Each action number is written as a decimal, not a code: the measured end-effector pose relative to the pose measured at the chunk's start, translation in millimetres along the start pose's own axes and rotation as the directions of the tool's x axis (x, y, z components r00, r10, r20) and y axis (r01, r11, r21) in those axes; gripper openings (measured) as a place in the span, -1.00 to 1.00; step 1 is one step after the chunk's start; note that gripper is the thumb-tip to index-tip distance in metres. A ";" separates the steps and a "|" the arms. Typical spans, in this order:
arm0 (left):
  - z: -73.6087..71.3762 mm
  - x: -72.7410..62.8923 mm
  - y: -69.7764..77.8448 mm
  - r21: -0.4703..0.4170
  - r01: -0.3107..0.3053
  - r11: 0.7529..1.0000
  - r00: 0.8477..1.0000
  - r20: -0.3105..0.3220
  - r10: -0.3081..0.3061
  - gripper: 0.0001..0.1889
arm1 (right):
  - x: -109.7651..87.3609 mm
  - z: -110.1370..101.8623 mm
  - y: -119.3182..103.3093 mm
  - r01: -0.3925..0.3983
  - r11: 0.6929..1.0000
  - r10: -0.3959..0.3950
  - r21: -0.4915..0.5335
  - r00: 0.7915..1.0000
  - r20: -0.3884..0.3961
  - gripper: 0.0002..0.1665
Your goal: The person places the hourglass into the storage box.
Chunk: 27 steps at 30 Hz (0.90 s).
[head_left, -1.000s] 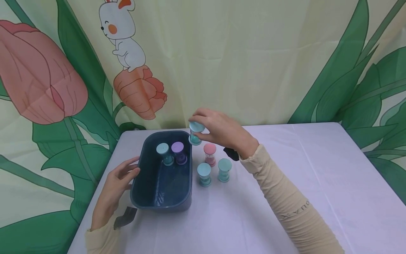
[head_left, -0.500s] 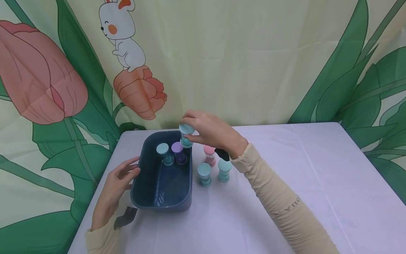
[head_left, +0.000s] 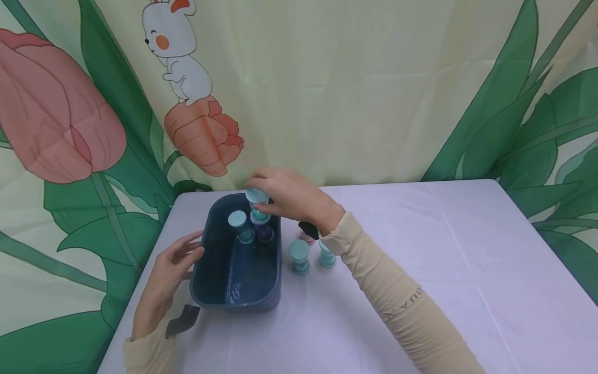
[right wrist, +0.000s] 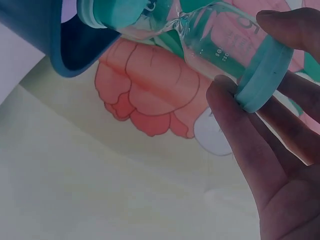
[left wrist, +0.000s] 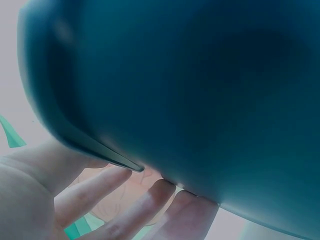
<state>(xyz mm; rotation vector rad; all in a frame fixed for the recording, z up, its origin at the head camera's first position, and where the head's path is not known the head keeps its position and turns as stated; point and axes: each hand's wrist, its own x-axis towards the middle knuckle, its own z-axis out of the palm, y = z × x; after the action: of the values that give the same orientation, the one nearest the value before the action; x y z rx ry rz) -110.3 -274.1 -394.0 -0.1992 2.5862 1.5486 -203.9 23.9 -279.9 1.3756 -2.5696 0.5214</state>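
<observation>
My right hand (head_left: 296,196) pinches a teal-capped hourglass (head_left: 256,196) by its upper cap, over the far end of a dark blue plastic bin (head_left: 254,278). In the right wrist view, thumb and fingers grip one cap (right wrist: 265,75); clear glass and teal sand show below it. Inside the bin stand a light blue hourglass (head_left: 237,219) and a purple hourglass (head_left: 265,235), its top hidden behind the held one. My left hand (head_left: 170,265) rests at the bin's left side, fingers extended; in the left wrist view its fingertips (left wrist: 162,190) touch the outer wall.
Right of the bin, two teal hourglasses (head_left: 299,252) stand on the white-covered table (head_left: 420,259). A pink hourglass (head_left: 307,238) behind them is mostly hidden by my right wrist. A printed curtain (head_left: 350,93) hangs at the table's back edge.
My right hand has carried the teal hourglass leftward, from beside the bin's right rim to over its inside. My left hand and the bin stay in place.
</observation>
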 end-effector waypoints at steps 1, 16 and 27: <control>-0.3 0.1 -0.3 0.000 -0.001 1.000 1.000 0.000 0.001 -0.33 | 1.5 0.2 -1.5 0.002 1.000 -0.002 0.000 1.000 0.006 -0.54; -0.1 -0.3 -2.0 0.006 -0.013 1.000 1.000 0.000 0.013 -0.35 | 17.1 16.0 -10.4 0.026 0.999 -0.025 -0.026 0.998 0.061 -0.55; 0.2 0.0 -1.2 0.003 -0.007 1.000 1.000 0.003 0.007 -0.34 | 31.3 31.7 -15.9 0.011 1.000 -0.007 -0.022 0.989 0.147 -0.53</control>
<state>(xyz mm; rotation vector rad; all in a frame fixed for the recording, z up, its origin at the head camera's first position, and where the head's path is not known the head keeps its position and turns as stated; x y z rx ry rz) -110.0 -274.5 -395.1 -0.1873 2.5890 1.5462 -207.8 -20.6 -295.7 1.4690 -2.6734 0.4023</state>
